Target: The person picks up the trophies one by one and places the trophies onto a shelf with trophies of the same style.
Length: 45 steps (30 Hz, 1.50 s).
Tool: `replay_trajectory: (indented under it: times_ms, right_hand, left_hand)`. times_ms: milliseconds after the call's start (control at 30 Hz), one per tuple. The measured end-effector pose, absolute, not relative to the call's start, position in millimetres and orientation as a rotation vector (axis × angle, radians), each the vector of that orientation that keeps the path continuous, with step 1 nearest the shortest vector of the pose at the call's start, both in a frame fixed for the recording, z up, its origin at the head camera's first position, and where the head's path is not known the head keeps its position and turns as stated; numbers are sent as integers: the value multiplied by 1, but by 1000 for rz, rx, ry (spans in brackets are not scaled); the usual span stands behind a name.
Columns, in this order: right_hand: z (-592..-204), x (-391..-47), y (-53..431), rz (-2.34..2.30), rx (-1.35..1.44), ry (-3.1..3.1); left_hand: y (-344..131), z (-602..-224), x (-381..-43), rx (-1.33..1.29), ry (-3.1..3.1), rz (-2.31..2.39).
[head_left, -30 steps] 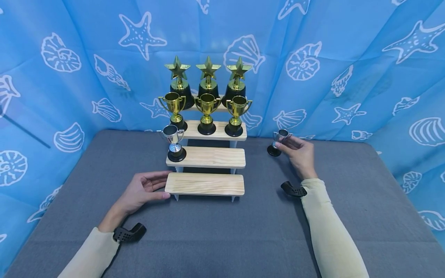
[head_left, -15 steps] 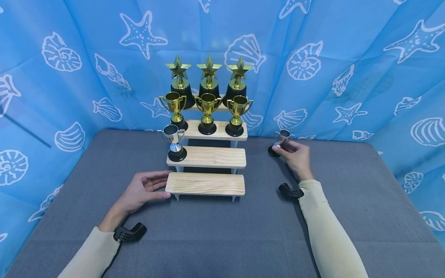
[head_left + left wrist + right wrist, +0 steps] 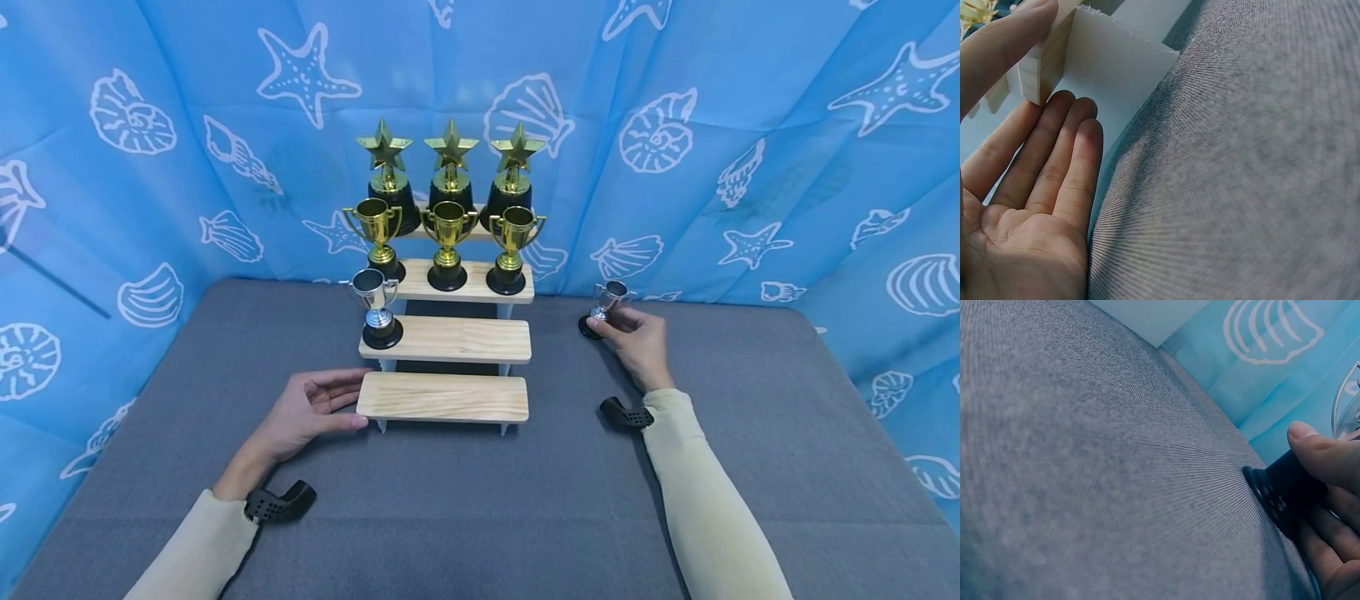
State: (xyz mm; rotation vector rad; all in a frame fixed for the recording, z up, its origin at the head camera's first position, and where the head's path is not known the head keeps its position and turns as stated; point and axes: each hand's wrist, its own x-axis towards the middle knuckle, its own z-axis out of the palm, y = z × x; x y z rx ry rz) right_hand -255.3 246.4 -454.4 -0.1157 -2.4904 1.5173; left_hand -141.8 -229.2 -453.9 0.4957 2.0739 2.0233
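Note:
My right hand (image 3: 642, 343) pinches a small silver trophy cup (image 3: 613, 290) at the back of the table, right of a stepped wooden stand. In the right wrist view, thumb and fingers hold it around its black base (image 3: 1288, 481), whose foot is right at the cloth. With straight fingers, my left hand (image 3: 300, 417) lies against the left end of the stand's lowest shelf (image 3: 442, 397), thumb at the front corner. A matching silver trophy cup (image 3: 372, 288) stands at the left of the second shelf (image 3: 465, 337).
Three gold trophy cups (image 3: 447, 223) line the third shelf, and three gold star trophies (image 3: 450, 152) stand on the top one. Grey cloth (image 3: 480, 517) covers the table. Behind hangs a blue curtain (image 3: 712, 108) with white shells and starfish.
My right hand has shifted slightly left around the silver trophy cup, which stays almost in place. The left hand has kept still at the stand.

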Motion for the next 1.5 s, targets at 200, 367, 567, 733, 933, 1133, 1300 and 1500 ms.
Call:
replay_trajectory:
  times_ms: [200,367,567,733,933,1133,1300,1500]
  right_hand:
    - [-455,-255,247,1491,-80,-2479]
    - [-456,-254,246,1445,-78,-2483]
    - [-454,-254,246,1396,-90,-2500]
    - [-450,-253,244,1402,-93,-2520]
    - [-442,-252,242,1391,-58,-2523]
    - [-428,-248,236,1408,32,-2456]
    - [-411,-242,230,1435,96,-2428]
    - [-391,-234,222,1423,193,-2396]
  left_hand:
    - [-230,-455,-142,516,2063,2037]
    - [-230,-454,-142,511,2058,2035]
    - [-230,-454,-142,510,2051,2040]
    - [-230,-455,-142,516,2049,2044]
    - [-229,-454,-141,502,2059,2032]
    - [-230,-455,-142,509,2068,2032]
    - [-229,-455,-142,494,2072,2027]
    - [-229,-454,-141,501,2067,2032]
